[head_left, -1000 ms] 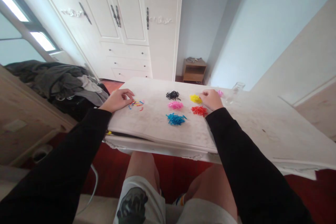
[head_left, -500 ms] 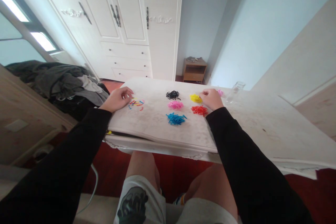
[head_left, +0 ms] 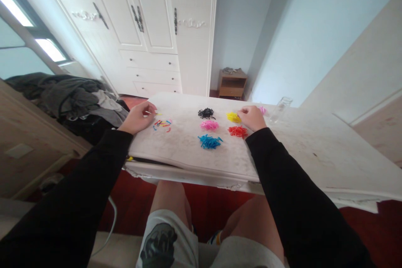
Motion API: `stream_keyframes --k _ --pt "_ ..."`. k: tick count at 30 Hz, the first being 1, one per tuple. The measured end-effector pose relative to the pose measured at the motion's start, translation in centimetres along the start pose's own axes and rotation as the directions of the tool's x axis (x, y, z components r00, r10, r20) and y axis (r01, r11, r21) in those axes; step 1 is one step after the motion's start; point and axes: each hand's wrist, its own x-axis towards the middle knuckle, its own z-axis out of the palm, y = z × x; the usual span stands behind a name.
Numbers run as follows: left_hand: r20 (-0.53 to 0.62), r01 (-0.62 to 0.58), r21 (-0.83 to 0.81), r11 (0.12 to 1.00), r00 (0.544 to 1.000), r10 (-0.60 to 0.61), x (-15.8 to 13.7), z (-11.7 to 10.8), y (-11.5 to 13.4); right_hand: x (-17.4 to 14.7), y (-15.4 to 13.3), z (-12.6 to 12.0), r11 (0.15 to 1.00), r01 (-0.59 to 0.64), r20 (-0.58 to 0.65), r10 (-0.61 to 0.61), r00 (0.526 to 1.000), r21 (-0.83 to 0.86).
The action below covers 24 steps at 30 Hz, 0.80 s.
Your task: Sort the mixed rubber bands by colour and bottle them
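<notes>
Your right hand [head_left: 252, 118] has its fingers bent in together at the right edge of the bright yellow heap of small rubbery strips [head_left: 233, 117], on the right part of the pale, smudged tabletop [head_left: 182, 153]; whether a strip is pinched there you can't tell from this angle. Your left hand [head_left: 140, 116] is loosely curled, thumb and fingertips near each other, beside a single thin yellow strip [head_left: 158, 114]; contact is too small to make out. Just nearer you lies the loose scatter of multicoloured short strips [head_left: 162, 125], so a low sweep of that palm could drag pieces around or mix them. On the right, your black fabric sleeve [head_left: 270, 150] has its cuff just beside the glossy red heap of strips [head_left: 238, 131]; pulling that arm straight back might smear red pieces across the table. Yellow and red sit close, so a careless scoop could blend them, and the same goes for the black heap [head_left: 206, 113] and the pink heap [head_left: 209, 125] above the blue heap [head_left: 210, 142]. Swing your right elbow or wrist outward and you could knock the transparent bottle [head_left: 280, 109] beyond it.
</notes>
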Motion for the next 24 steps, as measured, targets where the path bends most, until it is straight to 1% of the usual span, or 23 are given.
stream_keyframes --k 5,11,17,24 --pt "-0.021 0.001 0.06 0.998 1.0 0.0 -0.11 -0.07 0.39 0.05 0.12 0.07 1.0 0.01 -0.003 -0.01 1.0 0.018" --pt "-0.033 -0.005 0.069 0.998 0.999 0.007 -0.12 -0.02 0.44 0.05 0.14 0.16 1.0 0.007 -0.001 -0.007 1.0 0.019" --pt "-0.042 -0.072 0.029 0.997 0.996 0.074 -0.12 0.09 -0.19 0.05 0.2 0.22 1.0 0.019 -0.01 -0.019 1.0 0.016" --pt "-0.05 -0.057 -0.019 0.998 0.997 0.056 -0.21 0.19 0.06 0.01 0.18 0.27 0.999 0.028 -0.02 -0.027 0.999 0.037"
